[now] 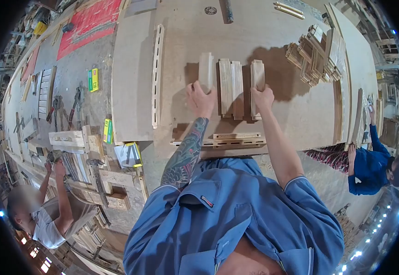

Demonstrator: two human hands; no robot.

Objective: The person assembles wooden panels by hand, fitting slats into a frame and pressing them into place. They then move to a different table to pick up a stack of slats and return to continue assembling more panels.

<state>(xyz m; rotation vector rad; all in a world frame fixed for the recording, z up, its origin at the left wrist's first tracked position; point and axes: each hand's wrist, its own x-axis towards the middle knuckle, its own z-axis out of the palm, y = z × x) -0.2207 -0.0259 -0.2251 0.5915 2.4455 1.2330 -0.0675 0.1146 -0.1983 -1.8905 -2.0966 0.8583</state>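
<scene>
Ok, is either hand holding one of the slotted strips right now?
No: the left hand and right hand each rest on a short wood block, and the slotted strip lies untouched.

Left of the hands lies a long slotted wooden strip [156, 75], and farther left a yellow-green box [93, 79] and a red mat [88, 25]. Right of them sits a loose heap of short wooden offcuts [316, 55]. Below the wrists rests a notched wooden rail [236, 140]. A co-worker in blue [369, 167] stands far right.

Pale, matt bare-wood blocks [230, 87] lie on a smooth, matt plywood board [300, 110].
</scene>
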